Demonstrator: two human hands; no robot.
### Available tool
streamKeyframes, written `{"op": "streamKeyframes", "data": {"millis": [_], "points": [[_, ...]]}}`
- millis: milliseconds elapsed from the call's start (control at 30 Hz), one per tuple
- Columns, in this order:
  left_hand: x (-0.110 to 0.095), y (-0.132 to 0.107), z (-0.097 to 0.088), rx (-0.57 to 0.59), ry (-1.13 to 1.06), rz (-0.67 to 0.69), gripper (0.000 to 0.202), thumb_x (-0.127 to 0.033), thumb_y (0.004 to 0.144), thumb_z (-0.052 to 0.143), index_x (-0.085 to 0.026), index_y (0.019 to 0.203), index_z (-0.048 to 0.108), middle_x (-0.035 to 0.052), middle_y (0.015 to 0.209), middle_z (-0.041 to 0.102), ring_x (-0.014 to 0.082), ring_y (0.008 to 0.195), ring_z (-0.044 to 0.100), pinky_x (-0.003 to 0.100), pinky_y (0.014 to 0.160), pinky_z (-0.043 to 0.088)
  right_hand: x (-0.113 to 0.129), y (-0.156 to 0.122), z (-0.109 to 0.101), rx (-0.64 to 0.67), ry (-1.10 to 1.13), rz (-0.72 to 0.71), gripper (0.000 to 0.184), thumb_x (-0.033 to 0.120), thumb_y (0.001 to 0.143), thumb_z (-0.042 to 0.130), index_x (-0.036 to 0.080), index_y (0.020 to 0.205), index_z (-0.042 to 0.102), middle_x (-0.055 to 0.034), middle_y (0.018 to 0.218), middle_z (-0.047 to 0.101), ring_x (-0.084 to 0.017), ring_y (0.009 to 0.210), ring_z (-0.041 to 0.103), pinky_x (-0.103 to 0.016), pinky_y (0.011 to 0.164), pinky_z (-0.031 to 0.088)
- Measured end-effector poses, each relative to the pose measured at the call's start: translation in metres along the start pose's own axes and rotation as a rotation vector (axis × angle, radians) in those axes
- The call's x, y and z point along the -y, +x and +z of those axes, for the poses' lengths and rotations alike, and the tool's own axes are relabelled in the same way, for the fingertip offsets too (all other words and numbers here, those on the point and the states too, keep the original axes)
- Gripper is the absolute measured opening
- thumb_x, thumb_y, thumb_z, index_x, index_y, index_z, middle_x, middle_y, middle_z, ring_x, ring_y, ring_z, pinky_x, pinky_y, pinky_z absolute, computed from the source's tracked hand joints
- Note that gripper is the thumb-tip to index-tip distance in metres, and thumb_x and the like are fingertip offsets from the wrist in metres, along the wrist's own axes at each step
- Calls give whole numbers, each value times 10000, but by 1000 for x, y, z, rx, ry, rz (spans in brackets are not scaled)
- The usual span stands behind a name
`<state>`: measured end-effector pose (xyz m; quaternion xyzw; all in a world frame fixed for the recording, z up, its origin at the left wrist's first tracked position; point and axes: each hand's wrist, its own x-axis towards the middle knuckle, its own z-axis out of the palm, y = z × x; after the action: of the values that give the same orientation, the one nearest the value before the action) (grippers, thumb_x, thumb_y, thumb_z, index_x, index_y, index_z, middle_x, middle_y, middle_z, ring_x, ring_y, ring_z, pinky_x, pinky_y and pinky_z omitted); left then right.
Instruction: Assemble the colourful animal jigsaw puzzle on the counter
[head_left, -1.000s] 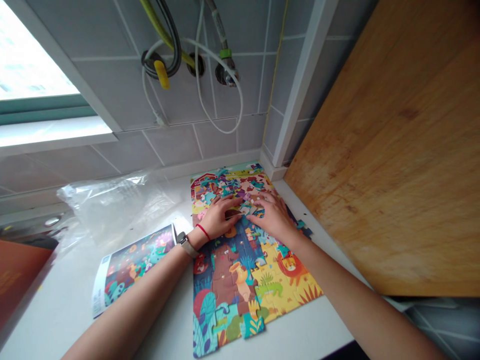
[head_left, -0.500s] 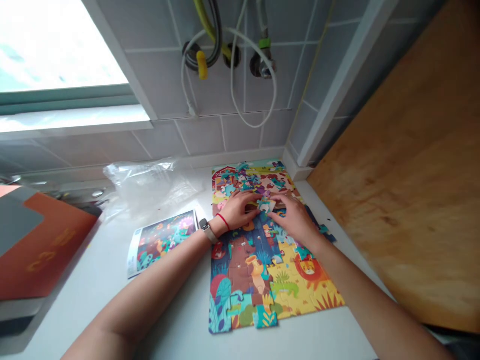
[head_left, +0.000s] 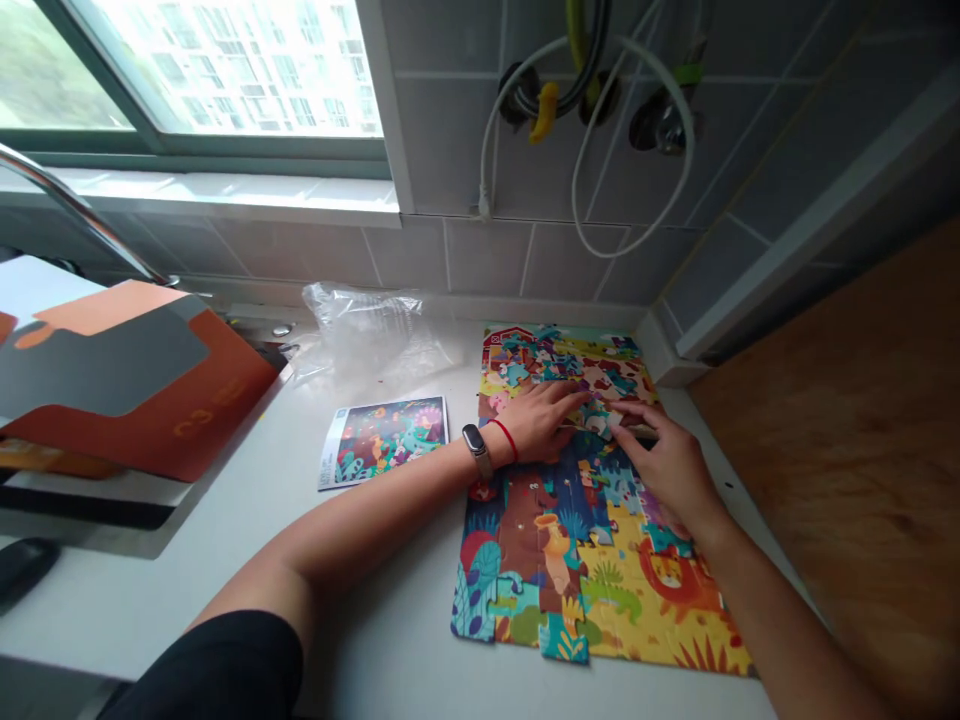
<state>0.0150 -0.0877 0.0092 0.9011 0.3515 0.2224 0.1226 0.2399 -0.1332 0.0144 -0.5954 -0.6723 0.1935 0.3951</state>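
A colourful jigsaw puzzle (head_left: pixel 525 590) with animals lies on the white counter, its lower part joined. Between my hands is a small pale puzzle piece (head_left: pixel 599 417), pinched by the thumb and fingers of my right hand (head_left: pixel 667 455). My left hand (head_left: pixel 536 420) lies across the middle of the puzzle, fingers stretched out toward that piece; its thumb is partly hidden. It wears a watch and a red string. Several loose pieces (head_left: pixel 517 373) are scattered on the farther part, over a farm picture with a red barn.
Left of the puzzle lies a printed picture sheet (head_left: pixel 390 437). Behind it is a crumpled clear plastic bag (head_left: pixel 367 335). An orange and grey box (head_left: pixel 217 400) stands at the left. Cables (head_left: pixel 577 210) hang on the tiled wall, and a wooden panel (head_left: pixel 840 450) borders the right side.
The view has swung left, so everything sits farther right and more of the box and window shows. My left fingers have straightened away from the piece; my right hand keeps hold of it.
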Motion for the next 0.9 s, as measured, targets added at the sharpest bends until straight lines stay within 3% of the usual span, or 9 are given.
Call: {"op": "streamKeyframes", "data": {"millis": [167, 333, 600, 900], "points": [[-31, -5, 0, -87, 24, 7, 747, -290, 920, 625, -198, 1605, 341, 160, 1644, 414, 372, 1542, 345, 555, 1217, 370, -1, 4, -6, -25, 51, 13, 323, 454, 913, 657, 234, 1124, 763, -101, 1094, 796, -285, 1000, 747, -450, 956, 569], [-51, -14, 9, -67, 14, 133, 728, -293, 932, 615, -165, 1604, 365, 156, 1709, 307, 365, 1625, 132, 566, 1284, 266, -8, 3, -4, 2, 145, 28, 336, 398, 885, 649, 198, 1138, 746, -128, 1146, 790, -276, 983, 759, -430, 907, 601], [-45, -14, 16, -30, -63, 75, 659, -283, 921, 618, -175, 1555, 472, 168, 1694, 335, 394, 1606, 201, 585, 1269, 291, -7, 4, -3, 44, 165, 44, 323, 398, 884, 650, 197, 1117, 751, -125, 1139, 785, -272, 992, 746, -427, 917, 587], [-44, -15, 19, -78, -131, 46, 693, -242, 873, 661, -198, 1535, 460, 193, 1694, 312, 400, 1576, 282, 598, 1253, 319, -3, 3, -6, 51, 211, 70, 333, 490, 900, 682, 221, 1085, 747, -113, 1138, 775, -275, 1003, 724, -426, 910, 576]]}}
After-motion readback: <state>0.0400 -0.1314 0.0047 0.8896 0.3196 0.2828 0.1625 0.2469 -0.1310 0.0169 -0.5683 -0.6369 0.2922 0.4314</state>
